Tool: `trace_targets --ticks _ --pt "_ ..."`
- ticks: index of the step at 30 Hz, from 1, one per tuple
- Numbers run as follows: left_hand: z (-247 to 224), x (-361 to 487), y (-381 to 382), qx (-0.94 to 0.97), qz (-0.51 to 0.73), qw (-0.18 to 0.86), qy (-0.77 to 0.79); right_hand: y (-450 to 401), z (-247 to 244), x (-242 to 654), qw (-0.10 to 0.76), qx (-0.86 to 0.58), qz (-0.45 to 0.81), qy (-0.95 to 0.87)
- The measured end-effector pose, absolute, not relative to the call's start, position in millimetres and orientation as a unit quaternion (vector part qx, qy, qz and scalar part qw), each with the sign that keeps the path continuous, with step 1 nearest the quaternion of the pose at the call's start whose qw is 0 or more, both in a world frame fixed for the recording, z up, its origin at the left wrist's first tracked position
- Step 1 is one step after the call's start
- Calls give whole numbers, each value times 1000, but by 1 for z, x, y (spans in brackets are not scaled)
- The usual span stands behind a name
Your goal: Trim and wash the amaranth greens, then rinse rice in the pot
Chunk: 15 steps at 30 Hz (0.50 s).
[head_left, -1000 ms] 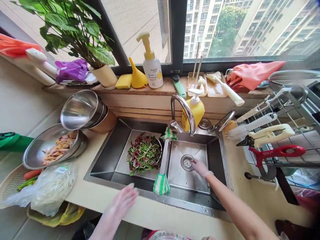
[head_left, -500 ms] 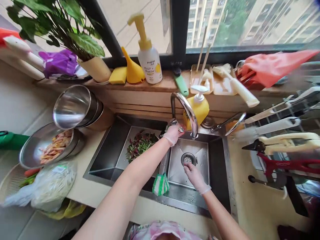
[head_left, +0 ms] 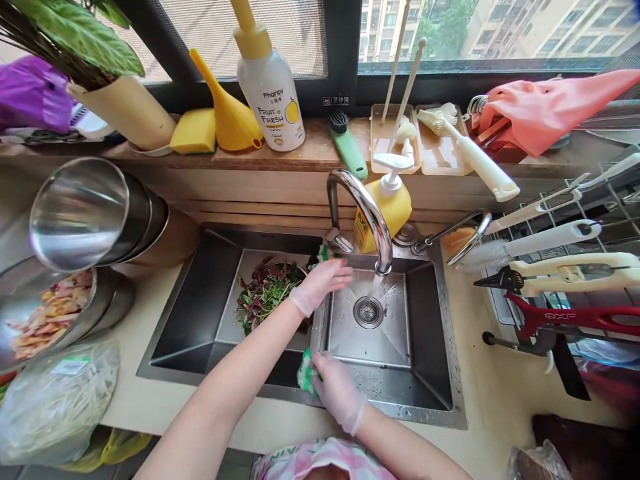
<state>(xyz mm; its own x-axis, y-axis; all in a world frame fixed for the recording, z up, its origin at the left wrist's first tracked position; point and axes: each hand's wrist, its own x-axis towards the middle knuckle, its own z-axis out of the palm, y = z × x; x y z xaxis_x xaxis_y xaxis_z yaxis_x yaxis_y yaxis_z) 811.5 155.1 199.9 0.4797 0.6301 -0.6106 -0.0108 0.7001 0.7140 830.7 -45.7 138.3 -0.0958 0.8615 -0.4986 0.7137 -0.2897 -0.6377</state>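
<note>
Two thin see-through gloves here: right hand (head_left: pixel 340 390) has its fingers curled on one fuzzy green-and-white cloth (head_left: pixel 306 375) at the sink divider, left hand (head_left: pixel 323 283) open, fingers loosely spread, empty.

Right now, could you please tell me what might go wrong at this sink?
The running water could splash over the front rim, where drops sit. The left hand, so close to the leafy greens, might brush some leaves loose. The green-and-white cloth might slip into a basin if the right hand loosens its grip.
</note>
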Motion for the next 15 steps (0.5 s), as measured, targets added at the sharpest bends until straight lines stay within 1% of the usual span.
trace_targets --ticks 3,5,7,11,15 --pt "190 756 122 357 190 770 495 -59 129 873 185 -712 407 -542" --pt "184 719 95 339 191 764 514 -63 118 902 213 -760 355 -501" --pt "177 686 67 292 185 764 545 -59 105 925 199 -789 321 -485" --pt "159 644 21 219 164 755 596 -30 89 974 128 -813 302 -481" --pt "148 633 2 192 162 753 608 28 84 1034 62 -878 186 -436"
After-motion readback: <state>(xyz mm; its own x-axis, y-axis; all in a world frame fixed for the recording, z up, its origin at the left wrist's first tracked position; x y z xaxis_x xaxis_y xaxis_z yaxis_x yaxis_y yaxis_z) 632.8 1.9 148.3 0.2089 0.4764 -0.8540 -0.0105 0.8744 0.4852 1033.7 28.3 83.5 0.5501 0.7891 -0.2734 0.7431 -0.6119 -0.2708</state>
